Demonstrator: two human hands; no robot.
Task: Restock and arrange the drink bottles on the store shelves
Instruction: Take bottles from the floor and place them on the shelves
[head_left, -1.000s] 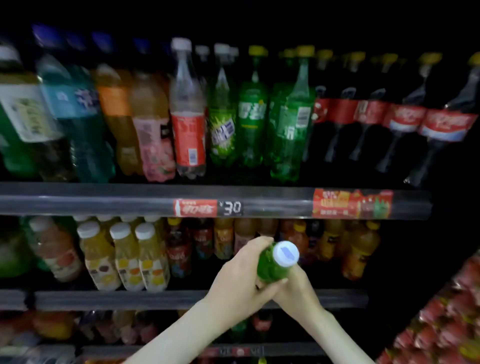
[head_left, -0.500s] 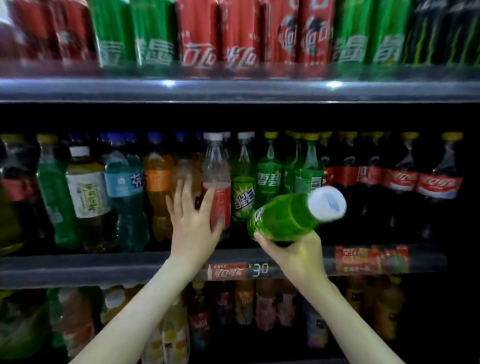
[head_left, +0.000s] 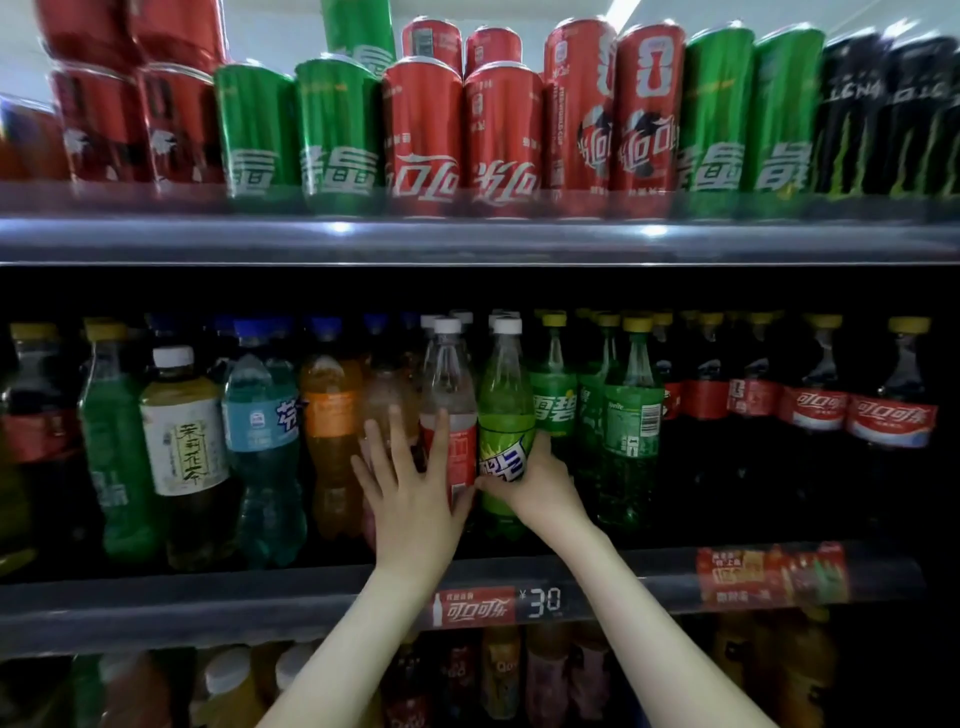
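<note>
A yellow-green soda bottle (head_left: 505, 415) with a white cap stands upright on the middle shelf (head_left: 260, 597), between a clear red-labelled bottle (head_left: 449, 410) and green bottles (head_left: 631, 415). My right hand (head_left: 540, 483) grips its lower body from the right. My left hand (head_left: 410, 483) lies flat with fingers spread against the clear red-labelled bottle and the one to its left.
Red, green and black cans (head_left: 426, 130) fill the top shelf. Dark cola bottles (head_left: 810, 415) stand at the right, tea, blue and orange bottles (head_left: 182, 431) at the left. A price strip (head_left: 498, 605) runs along the shelf edge. More bottles sit below.
My right hand has brought the tilted green bottle forward and stood it upright in the row. My left hand moved right onto the clear bottle. The view tilted upward.
</note>
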